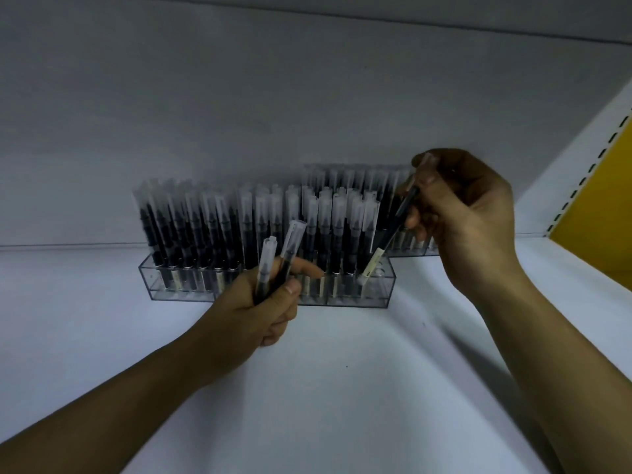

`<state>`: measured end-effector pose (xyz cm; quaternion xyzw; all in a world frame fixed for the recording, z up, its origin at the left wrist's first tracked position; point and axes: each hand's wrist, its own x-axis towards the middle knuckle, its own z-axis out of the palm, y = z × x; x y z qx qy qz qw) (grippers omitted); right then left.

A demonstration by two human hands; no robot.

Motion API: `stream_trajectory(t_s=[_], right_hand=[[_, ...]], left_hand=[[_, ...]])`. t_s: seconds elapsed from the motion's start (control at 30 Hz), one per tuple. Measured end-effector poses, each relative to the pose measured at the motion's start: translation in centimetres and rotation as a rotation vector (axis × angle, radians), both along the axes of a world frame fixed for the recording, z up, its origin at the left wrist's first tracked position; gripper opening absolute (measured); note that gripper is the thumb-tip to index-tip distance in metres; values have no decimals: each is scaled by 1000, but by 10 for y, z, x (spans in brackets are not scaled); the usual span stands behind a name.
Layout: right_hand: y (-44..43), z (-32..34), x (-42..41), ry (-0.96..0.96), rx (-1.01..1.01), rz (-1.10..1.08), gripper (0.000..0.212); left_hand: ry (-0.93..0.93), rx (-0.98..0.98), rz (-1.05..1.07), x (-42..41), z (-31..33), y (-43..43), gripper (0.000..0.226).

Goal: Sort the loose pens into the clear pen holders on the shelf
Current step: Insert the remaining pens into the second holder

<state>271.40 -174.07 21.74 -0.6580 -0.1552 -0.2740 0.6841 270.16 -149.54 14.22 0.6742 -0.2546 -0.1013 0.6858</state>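
I am observing the right hand (468,213) clamping its grip on a single pen (393,230), thumb and fingers pinching the upper part of the barrel while the pen is slanting down and to the left. The pen's pale lower end is sitting at the top opening of the front clear holder (376,295), at its right end, where the last slots are showing empty; I cannot tell whether the tip is touching the slot. The left hand (263,313) is closing its grip around two spare pens (277,268), caps pointing upward, with the index finger extending to the right and lying against the front of the same holder. The front holder is standing on the white shelf (325,388) and is carrying rows of upright capped pens (239,227) across most of its width. A second clear holder (410,249) is standing behind and to the right, against the back panel (239,114), also carrying upright pens, and the right hand is partly covering it. A yellow panel (602,186) with a slotted white upright is showing at the far right.
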Motion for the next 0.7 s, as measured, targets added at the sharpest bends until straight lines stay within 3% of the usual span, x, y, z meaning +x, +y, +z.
stream_trajectory(t_s=[0.23, 0.37, 0.7], right_hand=[[-7, 2, 6, -46, -51, -300, 7], [-7, 0, 9, -39, -84, -317, 6], [-8, -18, 21, -15, -292, -284, 11]], left_hand=[[14, 7, -61, 0, -2, 2, 23], [48, -35, -117, 3, -4, 4, 33], [58, -10, -79, 2, -2, 1, 28]])
